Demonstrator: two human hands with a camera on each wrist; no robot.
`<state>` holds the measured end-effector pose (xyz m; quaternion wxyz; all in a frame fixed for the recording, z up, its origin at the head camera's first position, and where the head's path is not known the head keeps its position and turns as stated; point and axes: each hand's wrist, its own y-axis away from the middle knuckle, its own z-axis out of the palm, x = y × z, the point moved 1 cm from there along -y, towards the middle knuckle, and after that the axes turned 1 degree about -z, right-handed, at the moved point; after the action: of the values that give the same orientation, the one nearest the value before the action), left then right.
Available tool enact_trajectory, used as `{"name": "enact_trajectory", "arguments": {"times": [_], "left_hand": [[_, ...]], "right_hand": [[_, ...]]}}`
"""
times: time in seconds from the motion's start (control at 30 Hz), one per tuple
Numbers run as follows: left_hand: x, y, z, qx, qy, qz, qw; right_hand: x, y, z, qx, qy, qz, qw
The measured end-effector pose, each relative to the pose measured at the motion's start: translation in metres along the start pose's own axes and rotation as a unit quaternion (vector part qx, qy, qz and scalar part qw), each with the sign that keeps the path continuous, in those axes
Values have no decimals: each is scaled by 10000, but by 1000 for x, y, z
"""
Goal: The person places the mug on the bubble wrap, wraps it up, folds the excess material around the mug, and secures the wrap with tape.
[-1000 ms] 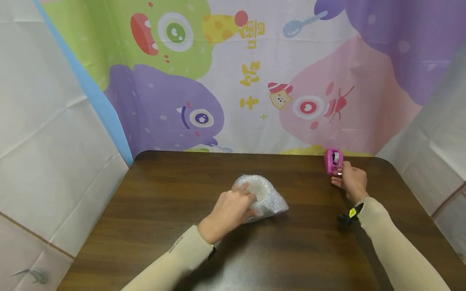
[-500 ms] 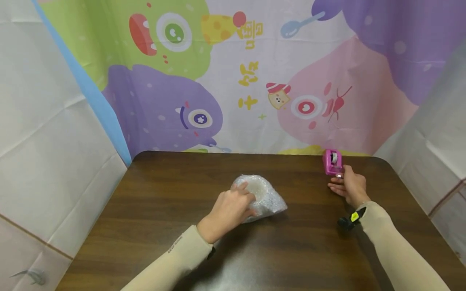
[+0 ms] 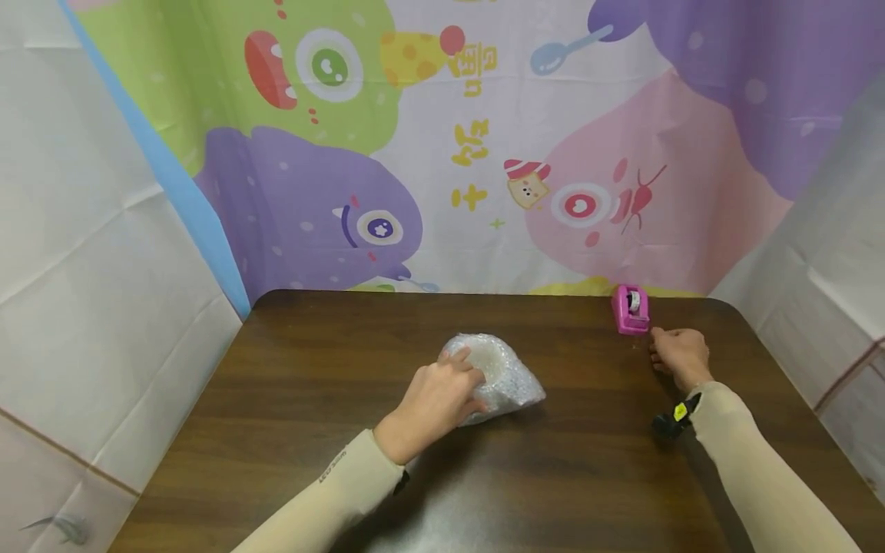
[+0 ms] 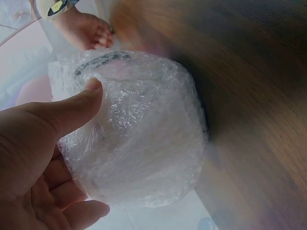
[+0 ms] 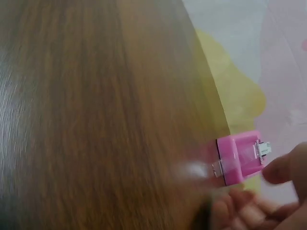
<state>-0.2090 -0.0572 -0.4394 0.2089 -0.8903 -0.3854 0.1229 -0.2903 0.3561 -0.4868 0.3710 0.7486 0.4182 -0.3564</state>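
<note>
A rounded bundle in clear bubble wrap (image 3: 508, 376) stands on the table in the head view. My left hand (image 3: 435, 395) grips its near left side; in the left wrist view the thumb (image 4: 76, 108) presses on the wrap and the fingers curl behind it. Faint dark and pink markings show through the plastic; the contents are otherwise hidden. At the far right sits a pink tape dispenser (image 3: 631, 311), a short end of clear tape at its front. My right hand (image 3: 681, 355) is just beside it, fingers loosely bent, with a gap between thumb and fingers and nothing seen there.
The dark wooden table (image 3: 346, 346) ends at a cartoon-printed curtain (image 3: 477, 253) right behind the dispenser. Pale sheets (image 3: 117, 269) hang along both sides. A black wrist strap (image 3: 674, 422) hangs below the right sleeve.
The right hand has drawn away from the dispenser, to the right and slightly nearer; the shiny tape bit at its fingertips no longer shows there. The left hand and wrapped bundle stay put.
</note>
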Motion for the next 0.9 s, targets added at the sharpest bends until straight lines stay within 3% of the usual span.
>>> {"name": "enact_trajectory", "arguments": {"times": [0.1,0.17,0.53,0.7,0.8,0.9], "left_hand": [[0,0,0,9,10,-12,10000],[0,1,0,27,41,-2,10000],[1,0,-1,-65,-8,-58,10000],[1,0,-1,-128,-5,-83,9999],[0,0,-1,-129,23,-75,9999],[0,0,0,-91,21,-60,9999]], "right_hand": [[-2,-6,2,481,558,-418,9964],[-2,-9,5,573,647,-436,9953],[-9,-16,12,398,310,-113,9987],[-15,-15,13,168,-538,37,9984],[-19,-16,13,48,-1232,69,9923],[-21,-17,13,21,-1539,92,9880]]}}
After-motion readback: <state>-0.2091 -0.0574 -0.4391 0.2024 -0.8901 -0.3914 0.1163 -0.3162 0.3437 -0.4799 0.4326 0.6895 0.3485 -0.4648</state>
